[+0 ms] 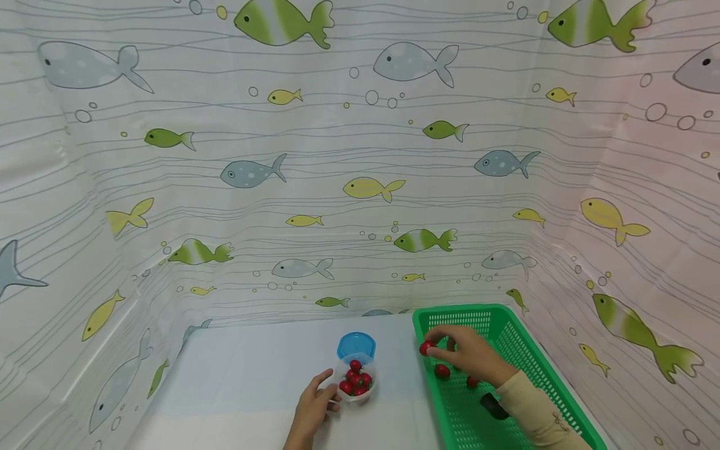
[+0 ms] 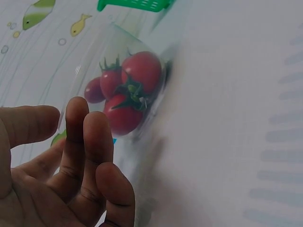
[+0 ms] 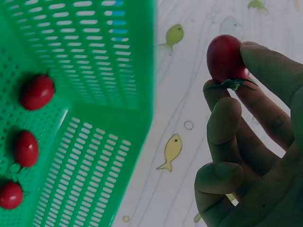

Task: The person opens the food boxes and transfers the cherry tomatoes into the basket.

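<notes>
One tomato (image 3: pixel 225 57) in right hand (image 1: pixel 471 355) (basket (image 3: pixel 140 71): three visible)

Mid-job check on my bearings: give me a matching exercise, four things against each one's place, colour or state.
Things:
1. Right hand
2. Left hand
3. Lid
4. Plastic basket

Descriptions:
A. Blue
B. Green, loose tomatoes inside
C. Pinching a cherry tomato
D. Beside the clear container, gripping nothing

Pairs: 1-C, 2-D, 3-A, 4-B
</notes>
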{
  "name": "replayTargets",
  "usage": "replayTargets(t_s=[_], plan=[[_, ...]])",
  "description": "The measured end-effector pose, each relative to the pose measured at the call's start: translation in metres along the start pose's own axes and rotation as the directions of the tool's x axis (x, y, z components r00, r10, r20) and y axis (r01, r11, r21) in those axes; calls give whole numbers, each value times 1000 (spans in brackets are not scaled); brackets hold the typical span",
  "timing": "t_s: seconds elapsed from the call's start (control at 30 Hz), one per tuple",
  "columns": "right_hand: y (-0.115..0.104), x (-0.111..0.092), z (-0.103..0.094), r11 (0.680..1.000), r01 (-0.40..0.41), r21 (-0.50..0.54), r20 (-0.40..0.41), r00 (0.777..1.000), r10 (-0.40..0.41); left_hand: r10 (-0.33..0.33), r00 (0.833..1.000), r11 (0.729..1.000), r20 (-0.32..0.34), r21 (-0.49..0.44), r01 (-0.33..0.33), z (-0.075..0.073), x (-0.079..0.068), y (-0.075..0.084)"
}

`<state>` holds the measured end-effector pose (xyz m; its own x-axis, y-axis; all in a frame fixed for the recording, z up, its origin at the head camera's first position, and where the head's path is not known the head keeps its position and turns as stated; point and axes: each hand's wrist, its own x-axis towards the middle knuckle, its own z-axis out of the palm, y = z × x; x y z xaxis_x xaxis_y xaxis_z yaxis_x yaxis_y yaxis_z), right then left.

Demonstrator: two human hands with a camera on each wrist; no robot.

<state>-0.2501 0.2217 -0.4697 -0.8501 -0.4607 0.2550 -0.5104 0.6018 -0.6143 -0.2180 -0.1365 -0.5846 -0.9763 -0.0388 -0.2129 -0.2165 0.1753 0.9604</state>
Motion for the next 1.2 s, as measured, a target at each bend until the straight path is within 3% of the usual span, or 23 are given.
replayTargets(t_s=[0.33,0.73,1.0,1.2], plan=[[32,-14,-4,997,-20,-68,28,999,22,-18,1000,1000,-18,4,18,2,2,-1],[71,-30,11,989,-66,-133,132,988,83,-13,1000,1000,-10,-9,13,1,2,-3],[82,-32,21,979,-38,-201,193,978,78,-1,1000,1000,-10,-21,1,0,2,-2],[84,-32,23,985,-34,-170,217,974,71,-3,1000,1000,-12,-23,3,-1,2,-1]])
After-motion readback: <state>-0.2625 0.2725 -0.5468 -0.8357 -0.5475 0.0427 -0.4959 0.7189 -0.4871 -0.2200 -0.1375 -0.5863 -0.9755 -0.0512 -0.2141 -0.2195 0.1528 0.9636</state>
